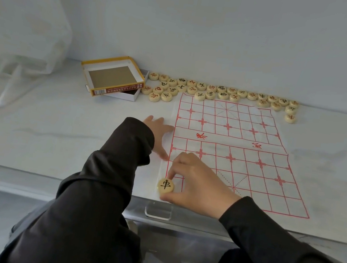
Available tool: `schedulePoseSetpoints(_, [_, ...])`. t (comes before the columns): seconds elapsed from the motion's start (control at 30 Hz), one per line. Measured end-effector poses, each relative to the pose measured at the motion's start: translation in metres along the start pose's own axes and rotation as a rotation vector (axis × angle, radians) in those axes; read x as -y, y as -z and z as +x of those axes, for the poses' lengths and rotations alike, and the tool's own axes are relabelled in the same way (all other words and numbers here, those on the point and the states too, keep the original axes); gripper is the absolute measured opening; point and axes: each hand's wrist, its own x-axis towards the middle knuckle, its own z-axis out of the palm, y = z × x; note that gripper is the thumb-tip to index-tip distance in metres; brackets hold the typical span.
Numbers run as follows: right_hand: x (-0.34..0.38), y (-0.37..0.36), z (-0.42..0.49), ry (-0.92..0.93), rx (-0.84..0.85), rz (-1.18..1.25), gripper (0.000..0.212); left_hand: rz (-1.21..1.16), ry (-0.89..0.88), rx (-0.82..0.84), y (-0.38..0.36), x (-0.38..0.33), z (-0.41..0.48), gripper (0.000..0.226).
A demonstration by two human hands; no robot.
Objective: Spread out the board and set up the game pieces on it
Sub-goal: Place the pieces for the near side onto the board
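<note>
- Paper board (229, 139), printed with a red grid, lies spread flat on the white table (57, 126). Its near edge runs close to the table's front edge.
- We see the right hand (196, 183) at the board's near left corner. Its thumb and fingertips are curled round a round black-marked piece (165, 185) and pinch it by the rim.
- That piece sits right at the corner of the grid, character side up. We cannot tell whether it touches the paper.
- We find the left hand (159, 133) flat on the table along the board's left edge. Its fingers are straight and spread, the fingertips reach the paper's margin, and it grasps nothing.
- Loose pieces (218, 92), some marked red and some black, lie in a long cluster just beyond the board's far edge, near the wall. A few trail down past the far right corner.
- An opened yellow-rimmed box (113, 76) stands left of that cluster, one half resting on top of the other.
- Translucent plastic sheeting (23, 21) hangs at the far left.
- Both arms wear dark sleeves (120, 157).
</note>
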Motion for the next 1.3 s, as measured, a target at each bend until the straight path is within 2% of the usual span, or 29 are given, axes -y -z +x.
schedulePoseSetpoints(0.27, [-0.002,-0.004,0.003,0.046,0.029,-0.061,0.038,-0.017,-0.015,-0.011,-0.001,0.001,0.002,0.094])
schedulePoseSetpoints(0.67, [-0.002,-0.011,0.004,0.03,-0.057,-0.044,0.039,-0.023,-0.032,-0.021,-0.001,0.003,0.002,0.095])
schedulePoseSetpoints(1.03, [-0.002,-0.007,0.005,0.038,0.022,-0.105,0.042,-0.033,-0.027,-0.023,-0.002,0.004,0.005,0.095])
schedulePoseSetpoints(1.2, [-0.008,0.002,0.005,-0.02,0.009,-0.047,0.047,-0.058,-0.016,-0.028,-0.002,0.003,0.005,0.097])
schedulePoseSetpoints(1.3, [-0.016,0.01,0.007,-0.056,-0.029,-0.046,0.044,-0.107,-0.001,-0.093,0.0,0.002,0.005,0.095])
